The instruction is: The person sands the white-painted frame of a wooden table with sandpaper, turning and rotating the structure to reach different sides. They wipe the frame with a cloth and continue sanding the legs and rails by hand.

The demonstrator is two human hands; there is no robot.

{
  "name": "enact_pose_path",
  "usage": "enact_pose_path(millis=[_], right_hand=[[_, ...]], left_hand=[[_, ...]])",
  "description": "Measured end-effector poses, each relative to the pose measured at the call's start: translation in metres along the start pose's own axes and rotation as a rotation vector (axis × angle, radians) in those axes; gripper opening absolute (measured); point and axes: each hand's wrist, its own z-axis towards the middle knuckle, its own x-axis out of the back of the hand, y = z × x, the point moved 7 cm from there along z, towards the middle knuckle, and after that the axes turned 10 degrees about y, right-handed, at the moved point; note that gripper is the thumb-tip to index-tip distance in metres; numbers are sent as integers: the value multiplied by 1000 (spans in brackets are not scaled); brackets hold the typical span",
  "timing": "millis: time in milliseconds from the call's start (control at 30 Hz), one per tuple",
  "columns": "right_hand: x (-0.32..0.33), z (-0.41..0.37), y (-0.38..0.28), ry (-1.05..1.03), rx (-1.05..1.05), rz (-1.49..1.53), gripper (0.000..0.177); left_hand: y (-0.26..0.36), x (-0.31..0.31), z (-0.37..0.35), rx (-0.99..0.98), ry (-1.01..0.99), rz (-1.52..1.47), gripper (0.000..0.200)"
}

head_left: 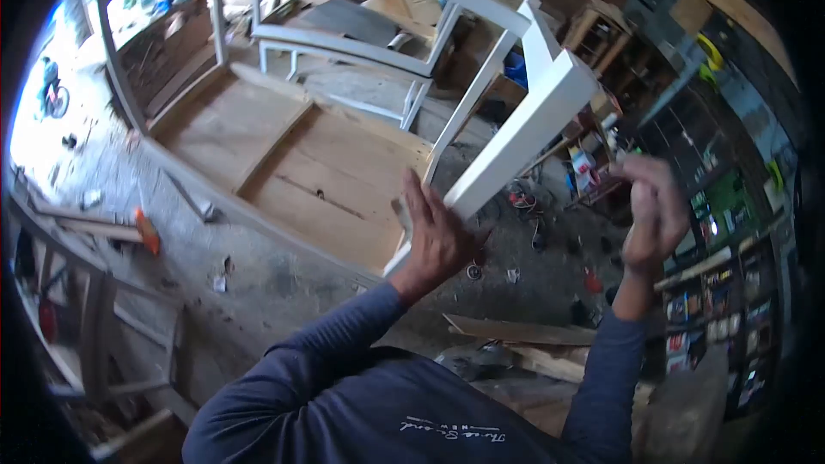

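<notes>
A white-painted wooden furniture frame [524, 133] with a thick corner post stands in front of me, with an unpainted wooden panel [352, 163] set inside it. My left hand [438, 245] lies against the near end of the thick white post, its fingers stretched out and not wrapped round it. To the right, my right hand [655, 210] is raised in the air, apart from the frame. Its fingers are loosely bent with a gap to the thumb, slightly blurred, and nothing shows in them.
Another wooden frame [94, 318] stands at lower left, near an orange-handled tool [147, 232]. Wooden boards [524, 335] lie close to my body. Shelves with small items [713, 318] line the right side. Scraps litter the concrete floor [284, 283]. A motorbike [57, 101] is outside at far left.
</notes>
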Motion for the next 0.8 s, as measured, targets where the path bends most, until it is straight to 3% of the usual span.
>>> enact_pose_path(millis=[67, 100, 133, 200, 267, 333, 433, 533, 567, 633, 700, 733, 767, 800], right_hand=[[-3, 28, 27, -63, 61, -17, 25], [-13, 39, 43, -45, -101, 122, 27], [-20, 56, 60, -87, -24, 107, 28], [-44, 88, 96, -107, -24, 296, 30], [-74, 110, 86, -50, 190, 285, 33], [-110, 130, 102, 14, 456, 324, 35], [-175, 122, 152, -261, 136, 566, 44], [-165, 113, 141, -1, 450, 383, 52], [-157, 107, 129, 85, 548, 333, 54], [-156, 107, 127, 169, 637, 251, 52], [-159, 107, 139, 214, 666, 212, 49], [-165, 110, 147, 216, 664, 226, 49], [-172, 108, 157, 240, 774, 61, 57], [-174, 108, 161, 195, 715, 79, 67]], left_hand=[[53, 8, 68, -132, 168, 95, 126], [74, 11, 105, -164, 259, 102, 119], [80, 15, 126, -131, 395, 16, 109], [88, 16, 121, -273, 450, 46, 97], [73, 8, 86, -182, 366, 167, 89], [21, -10, -2, 72, 206, 337, 88], [-15, -16, -96, 413, 279, 307, 84], [-8, -28, -93, 619, 328, 393, 80], [5, -38, -75, 454, 240, 530, 78], [30, -55, -12, 317, 493, 568, 72], [99, -55, 87, 279, 383, 617, 64], [122, -47, 125, 161, 490, 396, 65], [135, -43, 155, 97, 507, 445, 65], [138, -38, 167, 37, 516, 495, 66]])
